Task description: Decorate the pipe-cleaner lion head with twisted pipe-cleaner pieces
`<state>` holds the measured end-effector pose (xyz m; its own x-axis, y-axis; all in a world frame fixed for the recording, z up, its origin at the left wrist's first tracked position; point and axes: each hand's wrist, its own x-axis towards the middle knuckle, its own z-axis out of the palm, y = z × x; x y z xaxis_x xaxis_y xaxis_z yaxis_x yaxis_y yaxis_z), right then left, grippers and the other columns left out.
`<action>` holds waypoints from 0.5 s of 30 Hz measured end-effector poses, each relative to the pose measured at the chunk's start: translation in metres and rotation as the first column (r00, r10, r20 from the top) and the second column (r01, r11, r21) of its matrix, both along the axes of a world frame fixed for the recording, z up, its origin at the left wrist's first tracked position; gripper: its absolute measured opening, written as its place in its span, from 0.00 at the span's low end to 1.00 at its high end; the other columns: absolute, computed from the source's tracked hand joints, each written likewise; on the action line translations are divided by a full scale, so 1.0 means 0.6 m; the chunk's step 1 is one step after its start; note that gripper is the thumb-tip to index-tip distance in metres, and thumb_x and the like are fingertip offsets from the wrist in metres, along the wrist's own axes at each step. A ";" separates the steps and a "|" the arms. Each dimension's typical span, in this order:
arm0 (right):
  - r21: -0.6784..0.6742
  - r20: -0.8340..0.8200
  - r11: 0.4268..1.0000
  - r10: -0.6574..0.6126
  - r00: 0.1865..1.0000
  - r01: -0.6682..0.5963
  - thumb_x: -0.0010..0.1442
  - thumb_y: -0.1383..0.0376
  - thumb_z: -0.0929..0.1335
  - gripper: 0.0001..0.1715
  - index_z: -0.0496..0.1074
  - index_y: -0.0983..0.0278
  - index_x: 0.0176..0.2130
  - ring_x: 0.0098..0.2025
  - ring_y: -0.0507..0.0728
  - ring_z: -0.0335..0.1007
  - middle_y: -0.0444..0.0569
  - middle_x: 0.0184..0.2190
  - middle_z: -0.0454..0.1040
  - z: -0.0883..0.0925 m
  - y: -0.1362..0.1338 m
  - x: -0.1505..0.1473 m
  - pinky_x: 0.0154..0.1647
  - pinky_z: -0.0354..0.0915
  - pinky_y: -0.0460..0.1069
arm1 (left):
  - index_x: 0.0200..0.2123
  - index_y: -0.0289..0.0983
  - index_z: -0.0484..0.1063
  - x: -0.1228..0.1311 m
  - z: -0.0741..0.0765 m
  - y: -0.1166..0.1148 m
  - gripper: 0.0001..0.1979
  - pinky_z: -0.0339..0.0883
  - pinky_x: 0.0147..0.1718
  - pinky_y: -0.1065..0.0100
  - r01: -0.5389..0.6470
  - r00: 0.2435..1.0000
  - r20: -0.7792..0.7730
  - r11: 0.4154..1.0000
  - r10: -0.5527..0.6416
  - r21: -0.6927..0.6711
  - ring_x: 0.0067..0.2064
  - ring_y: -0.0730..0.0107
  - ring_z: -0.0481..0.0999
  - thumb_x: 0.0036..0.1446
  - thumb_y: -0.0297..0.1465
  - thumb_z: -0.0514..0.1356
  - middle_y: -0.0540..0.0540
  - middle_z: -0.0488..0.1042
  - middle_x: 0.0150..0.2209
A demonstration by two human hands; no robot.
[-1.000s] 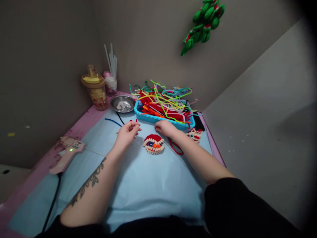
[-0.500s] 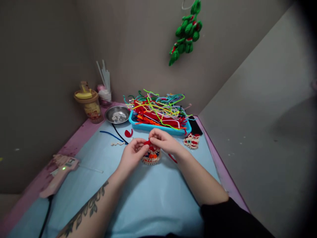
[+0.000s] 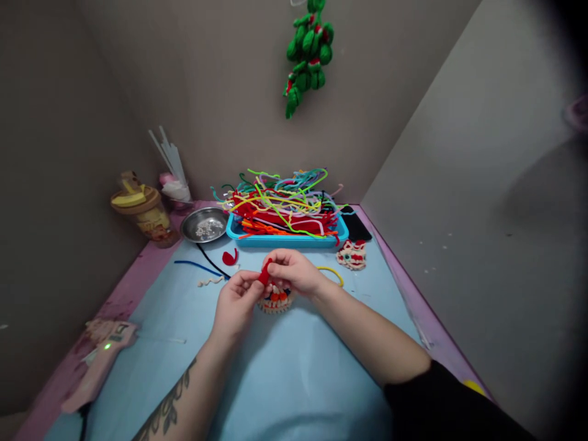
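Between both hands is a piece of red pipe cleaner (image 3: 265, 273), bent into a short, thick shape. My left hand (image 3: 237, 300) pinches its lower end between thumb and fingers. My right hand (image 3: 290, 271) is closed on its upper end. Just beneath the fingers, a round piece made of cream, orange and blue pipe cleaner (image 3: 275, 301) lies on the light blue sheet (image 3: 294, 367), its upper part hidden by the hands. A curled red pipe cleaner piece (image 3: 229, 257) rests beyond my left hand. Past my right wrist curves a yellow pipe cleaner (image 3: 334, 274).
A blue tray (image 3: 285, 242) heaped with colourful pipe cleaners stands at the back. Left of it are a metal bowl (image 3: 204, 225) of small pale bits and a lidded cup (image 3: 149, 214). A pink glue gun (image 3: 101, 367) lies left, a finished-looking cream-red piece (image 3: 351, 255) and phone (image 3: 356, 225) right.
The view has shifted a little. The red piece is now held more upright between my hands. The yellow pipe cleaner shows by my right wrist, while the red strand there is out of sight.
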<state>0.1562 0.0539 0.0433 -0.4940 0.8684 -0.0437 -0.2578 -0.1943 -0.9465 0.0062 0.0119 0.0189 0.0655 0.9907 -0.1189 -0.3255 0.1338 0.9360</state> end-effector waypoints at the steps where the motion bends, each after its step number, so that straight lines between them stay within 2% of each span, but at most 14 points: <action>1: -0.016 -0.016 1.000 0.004 1.000 -0.004 0.47 0.50 0.74 0.22 0.67 0.64 0.29 0.13 0.45 0.50 0.35 0.14 0.62 0.001 -0.004 -0.002 0.14 0.46 0.41 | 0.31 0.38 0.70 0.000 -0.002 0.001 0.20 0.70 0.32 0.67 -0.015 1.000 -0.011 1.000 0.016 0.010 0.28 0.69 0.77 0.41 0.43 0.70 0.49 0.76 0.25; 6: -0.027 -0.018 0.999 -0.023 1.000 0.022 0.47 0.50 0.73 0.22 0.66 0.64 0.28 0.13 0.44 0.50 0.35 0.14 0.62 -0.002 -0.012 -0.012 0.14 0.47 0.41 | 0.30 0.38 0.69 0.000 -0.002 0.002 0.20 0.69 0.30 0.70 -0.042 0.997 0.057 0.999 0.042 -0.006 0.25 0.74 0.75 0.40 0.42 0.71 0.52 0.74 0.23; 10: 0.109 0.044 0.987 -0.124 0.991 0.119 0.48 0.49 0.73 0.23 0.68 0.63 0.34 0.18 0.46 0.56 0.40 0.23 0.68 0.004 -0.001 -0.012 0.18 0.54 0.43 | 0.32 0.37 0.69 -0.001 0.016 0.002 0.19 0.70 0.29 0.74 0.007 0.980 0.197 0.996 0.012 -0.091 0.27 0.74 0.76 0.39 0.35 0.72 0.52 0.75 0.25; 12: 0.236 -0.039 0.935 -0.263 0.964 0.264 0.48 0.45 0.72 0.27 0.68 0.61 0.38 0.23 0.48 0.60 0.42 0.30 0.69 0.022 -0.004 -0.003 0.23 0.60 0.44 | 0.32 0.36 0.69 -0.005 0.024 0.003 0.17 0.71 0.29 0.75 0.009 0.964 0.263 0.992 0.024 -0.123 0.27 0.74 0.76 0.39 0.32 0.72 0.51 0.75 0.25; 13: 0.295 -0.133 0.885 -0.335 0.933 0.360 0.48 0.42 0.70 0.29 0.68 0.60 0.39 0.25 0.49 0.62 0.43 0.31 0.68 0.036 -0.012 0.006 0.27 0.63 0.46 | 0.32 0.36 0.69 -0.007 0.026 0.004 0.17 0.71 0.28 0.76 0.001 0.955 0.295 0.991 0.039 -0.136 0.27 0.75 0.76 0.40 0.31 0.71 0.51 0.75 0.25; 15: 0.383 -0.370 0.777 -0.365 0.854 0.499 0.53 0.37 0.63 0.29 0.68 0.58 0.35 0.27 0.51 0.62 0.42 0.27 0.66 0.070 -0.045 0.029 0.36 0.67 0.51 | 0.32 0.35 0.69 -0.010 0.028 0.008 0.15 0.71 0.27 0.77 -0.013 0.934 0.349 0.986 0.070 -0.164 0.27 0.75 0.75 0.41 0.28 0.70 0.49 0.76 0.25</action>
<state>0.1739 0.0268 0.0854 0.0047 0.8780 0.4787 -0.4568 0.4277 -0.7800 0.0002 0.0165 0.0357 0.0909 0.9641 -0.2494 -0.6389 0.2486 0.7280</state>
